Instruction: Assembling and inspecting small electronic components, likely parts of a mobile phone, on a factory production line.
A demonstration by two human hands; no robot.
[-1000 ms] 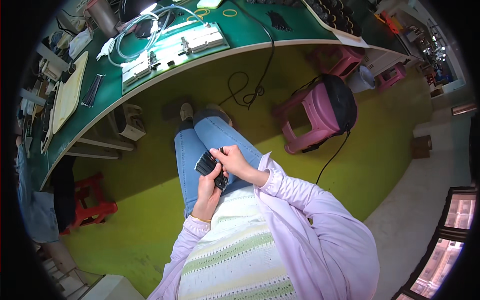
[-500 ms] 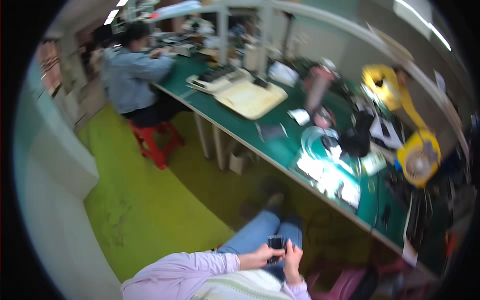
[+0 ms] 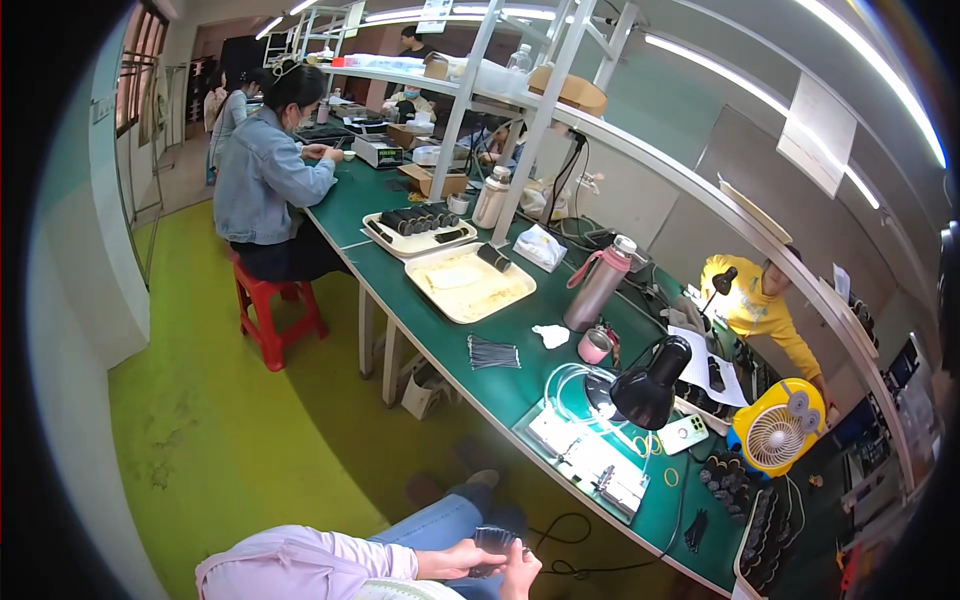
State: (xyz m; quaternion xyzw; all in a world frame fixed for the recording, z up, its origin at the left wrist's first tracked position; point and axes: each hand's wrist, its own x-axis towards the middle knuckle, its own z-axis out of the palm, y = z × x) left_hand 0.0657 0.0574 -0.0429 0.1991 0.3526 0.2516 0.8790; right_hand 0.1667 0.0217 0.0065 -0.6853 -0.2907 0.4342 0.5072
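Black bundle held in left hand; right hand at right edge, grip unclear.

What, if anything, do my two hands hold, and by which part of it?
Your left hand grips a black bundle below its upper end; your right hand is at its right edge, grip unclear.

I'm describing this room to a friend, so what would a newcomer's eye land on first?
Probably the bright yellow fan at the right, near a black desk lamp over a brightly lit white fixture on the green bench. Next, perhaps, the red stool at left, under someone in denim. At the bottom, the left hand holds a dark bundle, the right hand against it.
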